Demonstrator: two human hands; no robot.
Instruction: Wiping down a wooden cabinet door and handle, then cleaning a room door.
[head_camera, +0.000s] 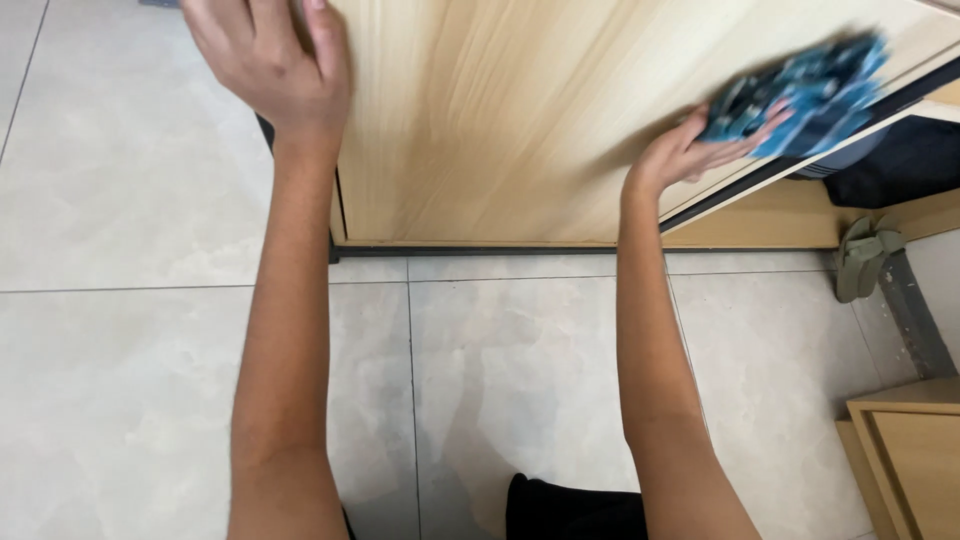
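Pale grey floor tiles (130, 200) fill the lower part of the view, with dark grout lines crossing under both outstretched arms. Above them stands a light wooden cabinet door (500, 120), its grain running upward and a dark strip along its foot.

The left hand (270, 60) rests at the left edge of the door, fingers curled around that edge as if steadying it; it grasps the panel's side and nothing else. The right hand (690, 150) presses a blue patterned cloth (800, 90) against the upper right part of the door, close to the dark gap where the panel ends. The cloth is bunched and blurred by motion, so its exact folds cannot be made out, but the fingers are closed on it.

To the right, inside the opening, something dark (900, 160) lies on a wooden shelf, and a greenish strap (865, 255) hangs down near the corner. A second small wooden unit (910, 450) stands at the lower right.

As for progress, the wiping appears to be mid-way: the cloth is at the right edge of the door, and no difference shows between wiped and unwiped wood, so how much of the surface is covered cannot be told.
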